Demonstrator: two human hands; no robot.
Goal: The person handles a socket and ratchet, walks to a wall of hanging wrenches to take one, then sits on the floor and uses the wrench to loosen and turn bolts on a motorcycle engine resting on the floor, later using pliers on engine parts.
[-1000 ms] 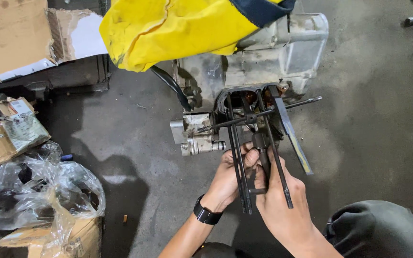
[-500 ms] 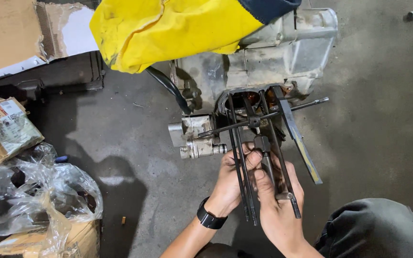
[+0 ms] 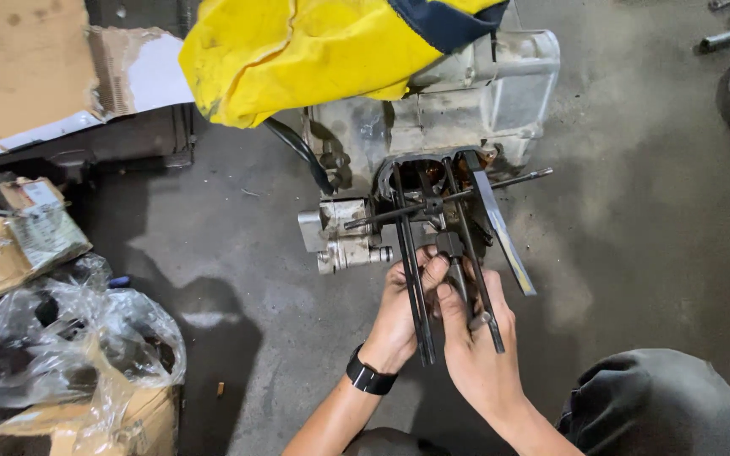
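Head view: left hand [image 3: 400, 317] and right hand [image 3: 475, 346] both pinched dark puller frame [image 3: 441, 245], hooked onto engine casing [image 3: 466, 93] on floor. My worry: puller arms looked skewed; could slip off, nip fingers.

Clutter rings the concrete floor [image 3: 652, 211]

Yellow cloth [image 3: 314, 51] drapes up top, torn cardboard [image 3: 35, 67] lies far left, crumpled plastic bags [image 3: 69, 338] heap over a cardboard box [image 3: 128, 422] lower left.

yellow cloth [image 3: 297, 59], black rods [image 3: 411, 253], grey floor [image 3: 652, 219]
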